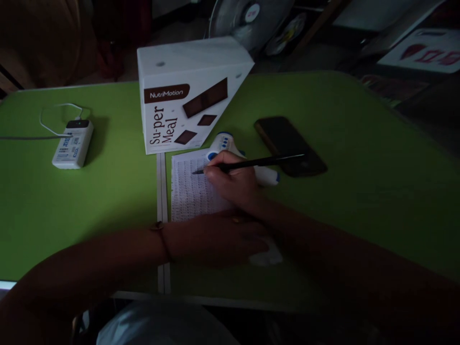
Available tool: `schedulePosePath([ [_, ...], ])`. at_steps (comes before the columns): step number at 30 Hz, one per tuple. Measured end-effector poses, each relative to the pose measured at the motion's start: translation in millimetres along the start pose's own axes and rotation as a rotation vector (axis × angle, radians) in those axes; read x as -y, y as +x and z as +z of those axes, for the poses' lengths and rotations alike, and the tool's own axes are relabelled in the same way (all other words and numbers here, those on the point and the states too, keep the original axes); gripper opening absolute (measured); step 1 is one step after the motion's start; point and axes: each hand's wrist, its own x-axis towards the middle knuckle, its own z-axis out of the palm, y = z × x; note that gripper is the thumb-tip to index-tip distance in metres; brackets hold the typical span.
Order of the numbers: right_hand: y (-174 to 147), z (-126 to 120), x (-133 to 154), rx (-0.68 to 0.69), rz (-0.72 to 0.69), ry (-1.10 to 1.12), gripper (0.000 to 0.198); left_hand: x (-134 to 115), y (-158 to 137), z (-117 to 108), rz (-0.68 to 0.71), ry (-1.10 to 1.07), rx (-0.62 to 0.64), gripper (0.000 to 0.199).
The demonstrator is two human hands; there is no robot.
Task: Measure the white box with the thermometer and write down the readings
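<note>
My right hand (233,179) is closed round a dark pen (258,162), its tip at a sheet of paper (189,191) covered with rows of small handwriting. My left hand (219,239) lies palm down across the paper's lower part, fingers stretched to the right, passing by my right wrist. A pale scrap (266,254), perhaps a paper corner, shows by its fingertips. Behind my right hand lies a white device with blue buttons (223,142), shaped like a forehead thermometer and partly hidden.
A white NutriMotion box (196,67) stands behind the paper. Right of the device lies a dark phone (291,143). A white power bank (74,143) with a cable is on the left of the green table (108,201). A fan (247,21) stands beyond.
</note>
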Motion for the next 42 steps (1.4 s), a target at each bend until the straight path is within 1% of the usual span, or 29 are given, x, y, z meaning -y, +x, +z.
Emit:
schedulePosePath([
  [4, -1, 1, 1, 0.022, 0.023, -0.006, 0.010, 1, -1, 4, 0.014, -0.003, -0.056, 0.031],
  [9, -1, 1, 0, 0.043, -0.029, -0.009, 0.009, 2, -2, 6, 0.023, 0.000, -0.084, 0.027],
  [12, 0, 1, -1, 0.062, -0.034, -0.044, 0.010, 1, -3, 6, 0.010, 0.000, -0.096, 0.026],
  [15, 1, 0, 1, 0.066, -0.027, -0.051, 0.011, 0, -3, 4, 0.003, -0.004, -0.084, 0.025],
  [18, 1, -1, 1, 0.098, -0.025, -0.045, 0.011, 0, -2, 2, -0.005, 0.005, -0.046, 0.026],
  [21, 0, 0, 0, 0.082, -0.033, -0.034, 0.011, 0, -2, 1, -0.004, 0.004, -0.038, 0.027],
  [24, -1, 0, -1, 0.046, -0.030, -0.027, 0.011, 1, -3, 3, 0.012, 0.000, -0.075, 0.028],
  [29, 1, -1, 1, 0.107, -0.009, -0.041, 0.011, 3, -3, 8, 0.031, -0.006, -0.123, 0.026],
  [31, 1, -1, 2, 0.090, -0.019, -0.046, 0.011, 3, -3, 9, 0.029, -0.001, -0.130, 0.025],
  [35, 1, 0, 2, 0.038, -0.030, -0.040, 0.010, 2, -4, 4, 0.027, 0.007, -0.106, 0.027],
  [42, 0, 0, 2, 0.054, -0.048, -0.066, 0.012, -1, -2, -3, -0.010, 0.016, -0.012, 0.031],
])
